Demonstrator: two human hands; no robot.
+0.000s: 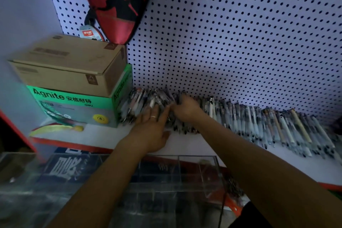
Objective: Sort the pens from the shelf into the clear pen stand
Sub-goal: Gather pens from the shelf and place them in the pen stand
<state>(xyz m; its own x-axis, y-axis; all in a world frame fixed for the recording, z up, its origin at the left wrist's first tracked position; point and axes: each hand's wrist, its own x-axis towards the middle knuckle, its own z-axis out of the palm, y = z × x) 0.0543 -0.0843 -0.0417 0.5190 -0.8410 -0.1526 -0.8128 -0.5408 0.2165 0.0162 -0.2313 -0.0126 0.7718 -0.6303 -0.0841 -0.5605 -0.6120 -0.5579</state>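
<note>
A long row of pens [259,124] lies side by side on the white shelf [203,146], against the pegboard wall. My left hand [153,127] lies flat with straight fingers on the left end of the row, a ring on one finger. Just right of it, my right hand [186,106] has its fingers curled over a bunch of pens; the fingertips are hidden among them. The clear pen stand [194,168], with several compartments, sits below the shelf's front edge, between my forearms.
A brown cardboard box [70,65] sits on a green Agnite box [79,105] at the shelf's left end, touching the pens. A red bag [116,2] hangs on the pegboard [240,33]. The shelf's front edge is red.
</note>
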